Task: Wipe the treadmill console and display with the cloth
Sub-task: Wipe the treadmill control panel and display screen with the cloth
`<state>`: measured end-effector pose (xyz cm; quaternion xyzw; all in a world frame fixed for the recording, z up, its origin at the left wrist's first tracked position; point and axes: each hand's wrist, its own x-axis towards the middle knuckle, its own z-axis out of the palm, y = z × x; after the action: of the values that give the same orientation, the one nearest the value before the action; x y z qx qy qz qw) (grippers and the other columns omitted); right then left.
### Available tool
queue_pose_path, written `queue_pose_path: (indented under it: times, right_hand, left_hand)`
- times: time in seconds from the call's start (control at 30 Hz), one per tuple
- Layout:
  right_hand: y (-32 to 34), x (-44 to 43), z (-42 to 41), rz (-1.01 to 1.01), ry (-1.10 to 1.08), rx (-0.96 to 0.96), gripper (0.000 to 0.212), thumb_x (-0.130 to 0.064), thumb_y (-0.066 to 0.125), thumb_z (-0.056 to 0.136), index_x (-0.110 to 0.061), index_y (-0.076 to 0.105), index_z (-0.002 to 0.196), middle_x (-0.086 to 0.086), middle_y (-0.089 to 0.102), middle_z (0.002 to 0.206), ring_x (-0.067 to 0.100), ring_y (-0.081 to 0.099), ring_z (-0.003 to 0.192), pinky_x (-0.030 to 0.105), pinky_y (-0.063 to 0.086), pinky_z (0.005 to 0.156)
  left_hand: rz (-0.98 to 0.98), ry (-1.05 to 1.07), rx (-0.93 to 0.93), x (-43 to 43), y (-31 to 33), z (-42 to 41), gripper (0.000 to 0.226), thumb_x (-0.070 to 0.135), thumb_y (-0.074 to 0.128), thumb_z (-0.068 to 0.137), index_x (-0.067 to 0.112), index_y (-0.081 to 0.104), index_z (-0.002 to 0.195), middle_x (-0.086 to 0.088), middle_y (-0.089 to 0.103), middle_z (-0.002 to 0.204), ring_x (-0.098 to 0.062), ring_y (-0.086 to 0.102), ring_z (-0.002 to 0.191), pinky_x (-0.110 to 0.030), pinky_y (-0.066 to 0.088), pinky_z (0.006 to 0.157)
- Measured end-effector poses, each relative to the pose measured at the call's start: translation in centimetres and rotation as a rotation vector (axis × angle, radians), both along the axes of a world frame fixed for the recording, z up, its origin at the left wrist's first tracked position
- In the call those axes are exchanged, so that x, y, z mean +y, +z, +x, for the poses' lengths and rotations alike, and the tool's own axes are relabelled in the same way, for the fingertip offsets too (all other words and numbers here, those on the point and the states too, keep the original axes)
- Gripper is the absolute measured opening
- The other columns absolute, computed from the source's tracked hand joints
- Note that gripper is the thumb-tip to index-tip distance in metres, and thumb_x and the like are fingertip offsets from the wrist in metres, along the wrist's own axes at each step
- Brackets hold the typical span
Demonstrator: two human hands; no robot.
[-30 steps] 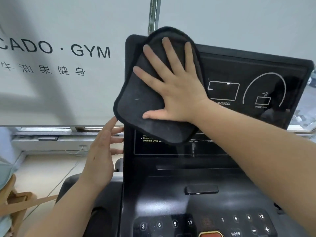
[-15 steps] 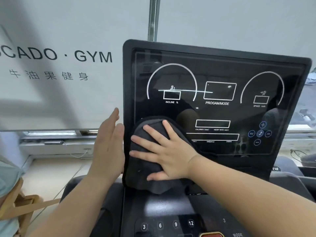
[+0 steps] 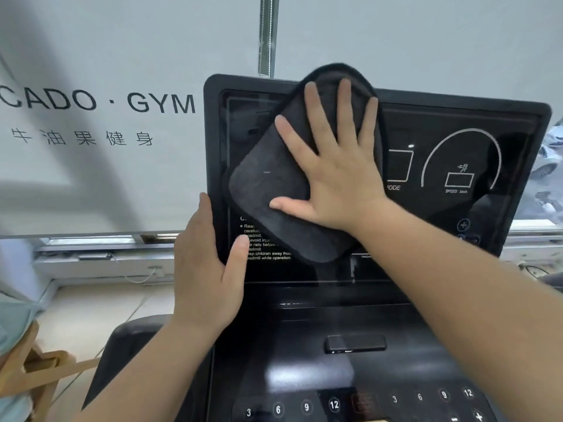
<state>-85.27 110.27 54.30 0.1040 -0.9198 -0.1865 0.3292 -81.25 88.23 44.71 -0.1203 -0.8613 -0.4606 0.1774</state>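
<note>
The black treadmill display (image 3: pixel 457 147) stands upright ahead of me, with the sloping console (image 3: pixel 350 376) and its number buttons below. A dark grey cloth (image 3: pixel 268 190) lies flat against the upper left part of the display. My right hand (image 3: pixel 338 166) presses on the cloth with fingers spread and straight. My left hand (image 3: pixel 207 269) holds the display's left edge: the thumb lies on the front over the warning text, and the fingers reach behind the frame.
A white wall panel with "GYM" lettering (image 3: pixel 161 103) hangs behind at left. A metal pole (image 3: pixel 268 35) rises behind the display. A wooden frame (image 3: pixel 33 370) sits at lower left by the floor. A window ledge with cables (image 3: pixel 106 260) runs along the back.
My right hand has slid the cloth from the display's lower left corner up to its upper left part. My left hand now clasps the left edge, with its thumb on the front.
</note>
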Motion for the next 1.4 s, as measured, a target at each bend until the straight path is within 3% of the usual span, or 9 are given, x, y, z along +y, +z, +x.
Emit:
queue_pose_path:
  times: [0.13,0.27,0.33,0.5,0.67,0.9,1.03,1.2,1.4]
  right_hand:
    - [-6.6,-1.1,3.4,-0.048,0.038,-0.079,0.112,-0.092,0.046,0.076,-0.025,0.021,0.163,0.025,0.004,0.17,0.059,0.001,0.151,0.079,-0.006,0.114]
    - [-12.7,-0.6,7.1,-0.002,0.134,-0.164,0.101,-0.084,0.05,0.082,-0.031,0.018,0.162,0.017,0.001,0.171,0.051,-0.006,0.153,0.076,-0.01,0.115]
    - [-13.7,-0.3,7.8,-0.005,0.151,-0.165,0.092,-0.078,0.05,0.087,-0.033,0.022,0.162,0.014,0.001,0.171,0.049,-0.003,0.154,0.076,-0.008,0.116]
    - [-12.3,0.0,7.1,-0.048,0.178,-0.135,0.087,-0.078,0.052,0.087,-0.038,0.029,0.16,0.009,0.01,0.17,0.047,0.008,0.155,0.077,0.0,0.117]
    - [-4.8,1.9,3.2,-0.08,0.082,-0.006,0.089,-0.081,0.048,0.086,-0.035,0.033,0.16,0.014,0.019,0.17,0.052,0.012,0.154,0.078,0.006,0.116]
    - [-0.1,3.2,1.0,-0.118,-0.061,0.044,0.089,-0.081,0.037,0.09,-0.034,0.02,0.164,0.013,0.01,0.172,0.048,0.005,0.156,0.073,0.005,0.119]
    - [-3.7,2.8,2.9,-0.217,-0.081,0.05,0.091,-0.079,0.044,0.089,-0.03,0.026,0.163,0.015,0.013,0.171,0.048,0.008,0.156,0.072,0.007,0.12]
    - [-10.9,3.3,7.3,-0.222,-0.032,-0.03,0.094,-0.077,0.056,0.084,-0.028,0.031,0.16,0.014,0.009,0.17,0.049,0.009,0.155,0.074,0.006,0.119]
    - [-14.3,3.7,9.7,-0.214,0.005,-0.076,0.093,-0.077,0.056,0.084,-0.031,0.028,0.16,0.01,0.008,0.17,0.047,0.009,0.155,0.072,0.001,0.12]
  left_hand:
    - [-0.067,0.018,0.024,0.3,-1.2,1.0,0.075,0.048,0.032,0.099,0.007,0.016,0.16,-0.011,0.027,0.165,-0.029,0.026,0.15,-0.015,0.005,0.118]
    - [-0.094,0.03,0.035,1.0,-1.2,1.2,0.075,0.045,0.034,0.1,0.003,0.015,0.159,-0.017,0.027,0.164,-0.033,0.026,0.149,-0.029,0.011,0.122]
    - [-0.126,0.058,0.034,1.2,-1.1,1.2,0.078,0.038,0.043,0.097,0.002,0.013,0.159,-0.02,0.024,0.164,-0.035,0.023,0.149,-0.026,0.006,0.12]
    - [-0.181,0.077,0.015,1.3,-1.0,1.5,0.088,0.033,0.056,0.093,0.004,0.007,0.16,-0.017,0.011,0.168,-0.028,0.012,0.154,-0.022,-0.001,0.12]
    - [-0.255,0.046,0.01,1.6,-0.9,2.1,0.101,0.041,0.065,0.086,0.006,0.007,0.16,-0.019,-0.005,0.169,-0.023,-0.003,0.156,-0.014,-0.014,0.117]
    - [-0.315,0.052,-0.004,3.2,-1.1,2.8,0.099,0.045,0.062,0.089,0.01,0.003,0.161,-0.019,-0.023,0.165,-0.029,-0.019,0.154,-0.023,-0.02,0.118]
    - [-0.369,0.083,-0.003,3.8,-1.4,3.0,0.106,0.053,0.059,0.082,0.014,0.0,0.161,-0.014,-0.028,0.165,-0.03,-0.024,0.153,-0.038,-0.011,0.122]
    - [-0.431,0.091,0.029,4.0,-1.7,3.0,0.107,0.053,0.064,0.079,0.012,0.008,0.16,-0.011,-0.016,0.169,-0.032,-0.022,0.154,-0.04,-0.017,0.122]
    - [-0.394,0.097,0.034,4.5,-1.7,3.1,0.109,0.047,0.072,0.079,0.009,0.009,0.16,-0.013,-0.011,0.169,-0.038,-0.016,0.154,-0.055,0.001,0.123]
